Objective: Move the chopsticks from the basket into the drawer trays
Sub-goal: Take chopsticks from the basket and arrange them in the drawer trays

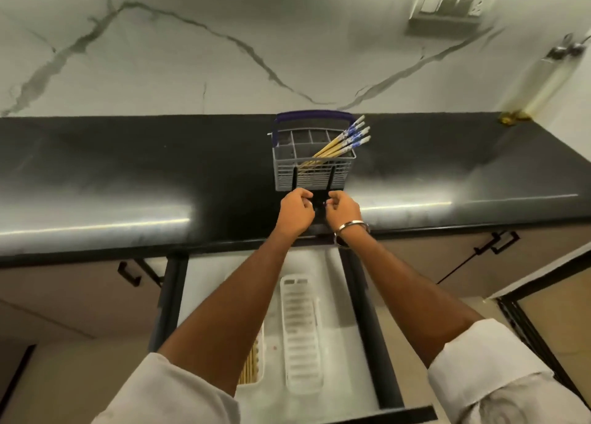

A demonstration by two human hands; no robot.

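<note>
A grey basket (311,171) with a purple handle stands on the black counter, just beyond my hands. Several yellow chopsticks (343,140) with blue-and-white ends lean to the right out of its right side. My left hand (295,214) and my right hand (342,212) rest close together in front of the basket, fingers curled, with nothing visible in them. Below the counter the drawer (363,299) is pulled out. It holds a ribbed white tray (300,331) with nothing in it. A left tray (260,371), partly hidden by my left arm, has pale chopsticks (251,364) lying in it.
The black counter (128,180) runs wide to both sides beneath a veined marble wall. A switch plate (454,4) is on the wall at upper right, and a glass and gold fitting (531,88) is at the right corner. Cabinet doors with black handles (497,243) flank the drawer.
</note>
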